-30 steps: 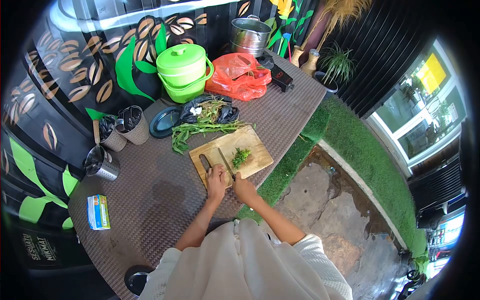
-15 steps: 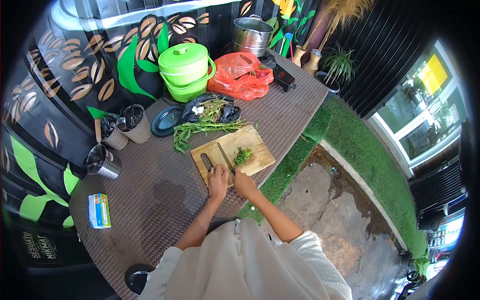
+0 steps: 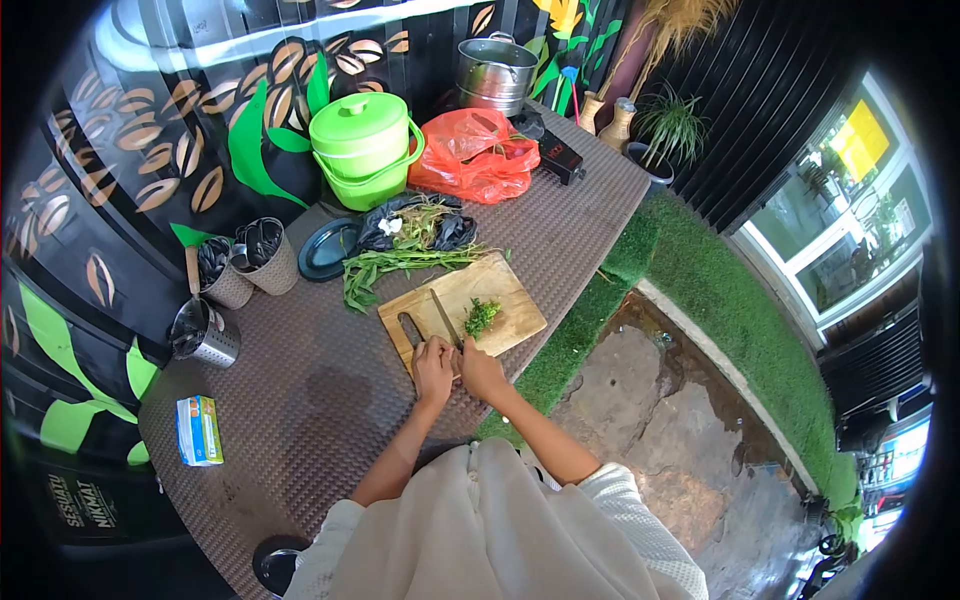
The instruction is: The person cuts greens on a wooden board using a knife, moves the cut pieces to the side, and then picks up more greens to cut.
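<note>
My right hand [image 3: 483,370] is closed round the handle of a knife [image 3: 444,314], whose blade points away from me over a wooden cutting board [image 3: 515,293]. Beside it my left hand [image 3: 433,370] rests at the board's near edge, fingers curled together close to the knife. Whatever those fingers pinch is small and mostly hidden. A little heap of chopped green leaves [image 3: 482,316] lies on the board, right of the blade. Just beyond the board are long leafy green stalks [image 3: 372,272], and behind them a black plastic bag [image 3: 458,230] topped with plant scraps.
At the back stand a green lidded bucket [image 3: 361,150], a red plastic bag [image 3: 470,165], a steel pot [image 3: 496,75] and a black portable stove [image 3: 555,155]. A dark plate [image 3: 328,250], utensil holders [image 3: 268,258] and a tissue pack [image 3: 199,431] are on the left.
The view has shifted slightly. Both hands stay at the board's near edge, the right on the knife; the chopped leaves lie as before.
</note>
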Demonstrator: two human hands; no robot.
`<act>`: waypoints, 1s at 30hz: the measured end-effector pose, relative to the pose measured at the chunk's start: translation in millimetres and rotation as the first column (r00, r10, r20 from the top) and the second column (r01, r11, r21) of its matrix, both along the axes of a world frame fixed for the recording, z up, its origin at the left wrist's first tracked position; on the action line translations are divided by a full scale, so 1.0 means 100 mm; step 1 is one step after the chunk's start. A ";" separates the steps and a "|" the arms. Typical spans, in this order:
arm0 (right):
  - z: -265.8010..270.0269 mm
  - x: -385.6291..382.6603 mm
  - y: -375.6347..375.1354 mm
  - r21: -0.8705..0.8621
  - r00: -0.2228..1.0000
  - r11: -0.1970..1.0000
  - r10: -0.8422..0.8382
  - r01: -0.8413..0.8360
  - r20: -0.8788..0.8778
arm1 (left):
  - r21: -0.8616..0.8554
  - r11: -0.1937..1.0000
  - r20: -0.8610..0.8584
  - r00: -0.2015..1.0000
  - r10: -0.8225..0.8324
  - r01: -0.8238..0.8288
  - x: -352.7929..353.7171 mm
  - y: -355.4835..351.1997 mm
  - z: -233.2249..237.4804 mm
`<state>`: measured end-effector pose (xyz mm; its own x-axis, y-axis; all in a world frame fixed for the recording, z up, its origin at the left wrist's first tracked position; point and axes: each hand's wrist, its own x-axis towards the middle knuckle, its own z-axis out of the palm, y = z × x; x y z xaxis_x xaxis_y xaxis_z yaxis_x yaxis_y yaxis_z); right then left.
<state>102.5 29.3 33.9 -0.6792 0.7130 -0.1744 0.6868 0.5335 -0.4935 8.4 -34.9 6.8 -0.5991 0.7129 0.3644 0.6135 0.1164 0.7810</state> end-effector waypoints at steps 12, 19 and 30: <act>-0.06 0.16 0.04 0.072 0.992 0.991 -0.113 0.109 0.052 | 0.008 0.999 -0.156 0.987 -0.045 0.047 0.05 -0.08 0.13; 0.12 0.32 -0.01 -0.059 0.997 0.996 -0.068 0.070 0.025 | 0.044 0.975 0.127 0.966 -0.223 0.219 -0.01 0.12 0.06; 0.04 0.37 0.00 0.011 0.998 0.999 -0.051 0.051 0.028 | -0.114 0.984 -0.207 0.965 -0.160 0.139 -0.02 0.07 0.04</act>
<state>140.0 28.8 37.6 -0.6367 0.7485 -0.1856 0.7269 0.5022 -0.4684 6.7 -28.2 10.4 -0.3986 0.8271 0.3962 0.7814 0.0801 0.6189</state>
